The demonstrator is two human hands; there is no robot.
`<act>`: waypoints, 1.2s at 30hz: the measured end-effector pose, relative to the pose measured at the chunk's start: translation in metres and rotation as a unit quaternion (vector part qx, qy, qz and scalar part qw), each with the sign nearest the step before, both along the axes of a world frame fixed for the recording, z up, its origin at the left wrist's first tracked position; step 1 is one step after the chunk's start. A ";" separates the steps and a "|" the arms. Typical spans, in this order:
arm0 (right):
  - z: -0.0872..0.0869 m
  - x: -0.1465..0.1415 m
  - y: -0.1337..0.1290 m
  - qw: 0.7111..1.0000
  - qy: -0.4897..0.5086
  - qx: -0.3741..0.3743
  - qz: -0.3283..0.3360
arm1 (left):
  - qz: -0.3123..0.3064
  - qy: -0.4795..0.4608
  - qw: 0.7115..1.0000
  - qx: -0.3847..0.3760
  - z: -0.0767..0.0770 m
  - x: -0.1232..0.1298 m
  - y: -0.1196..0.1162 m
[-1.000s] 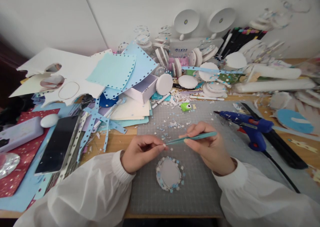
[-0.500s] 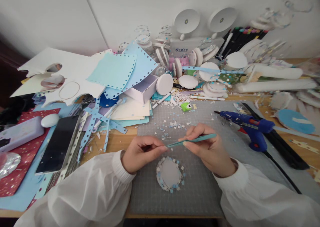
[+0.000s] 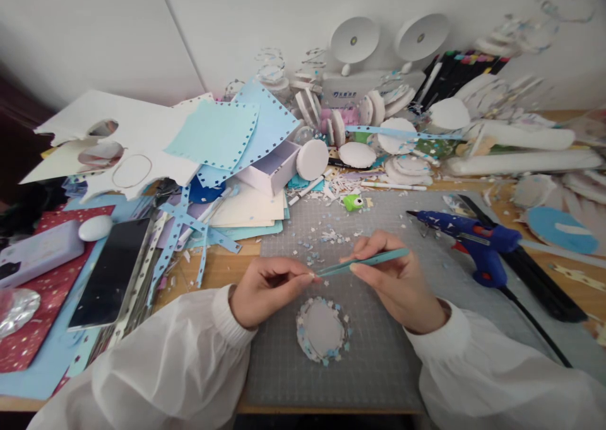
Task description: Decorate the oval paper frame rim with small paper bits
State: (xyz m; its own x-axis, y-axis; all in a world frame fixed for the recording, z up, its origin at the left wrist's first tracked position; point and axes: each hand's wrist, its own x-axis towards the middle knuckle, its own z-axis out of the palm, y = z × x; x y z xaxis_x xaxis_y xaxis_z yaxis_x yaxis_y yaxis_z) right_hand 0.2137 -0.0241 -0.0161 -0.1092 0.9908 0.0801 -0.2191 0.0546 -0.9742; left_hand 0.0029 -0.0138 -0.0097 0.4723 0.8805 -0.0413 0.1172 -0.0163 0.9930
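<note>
Left hand (image 3: pixel 272 291) is held in a pinch, thumb and finger brought together at the tweezer tips; whether a paper bit is gripped there cannot be told. Tweezers (image 3: pixel 381 259), teal, are held in the right hand (image 3: pixel 398 285) between thumb and fingers, tips pointed left and touching or nearly touching the left fingertips. Both hands are held over the grey mat (image 3: pixel 369 379). Near side, between the forearms, the disc (image 3: pixel 322 329) is laid flat on the mat, its edge ringed with small blue and white bits. One small star (image 3: pixel 326 283) is seen just beyond the disc, close to the tweezer tips. More scraps (image 3: pixel 334 235) are scattered on the mat farther off, with a green clip (image 3: pixel 353 203) set beyond them. Glue gun (image 3: pixel 473 231), blue, is laid at right, nozzle pointed left. At left, the phone (image 3: pixel 111 272) is placed screen up, near blue punched strips (image 3: pixel 182 218). Far left is covered by blue and white sheets (image 3: pixel 213 133); far centre, more white discs (image 3: pixel 357 155) are piled. Two lamps (image 3: pixel 354 38) are stood at the back, against the wall.
</note>
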 end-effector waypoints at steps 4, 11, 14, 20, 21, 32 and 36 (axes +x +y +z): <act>0.001 0.000 0.000 1.000 -0.004 -0.002 0.003 | 0.000 0.000 1.000 -0.005 0.000 0.000 0.000; 0.001 0.000 -0.001 1.000 -0.009 -0.004 0.007 | -0.018 0.001 1.000 -0.021 -0.001 0.001 0.000; 0.001 -0.001 -0.001 1.000 -0.006 -0.004 0.004 | -0.020 -0.002 1.000 -0.020 0.000 0.001 0.000; 0.002 0.001 0.003 0.999 -0.004 0.019 -0.028 | -0.023 0.003 1.000 0.005 0.000 0.000 0.001; 0.002 0.002 0.003 0.999 -0.012 0.035 -0.039 | -0.021 0.002 1.000 0.006 0.000 0.000 0.001; 0.045 -0.022 -0.020 0.786 -0.391 0.475 -0.057 | -0.012 -0.085 0.996 -0.031 -0.005 -0.004 0.004; 0.049 -0.043 -0.023 0.670 -0.476 0.568 -0.038 | 0.015 -0.115 0.991 -0.072 -0.008 -0.005 0.005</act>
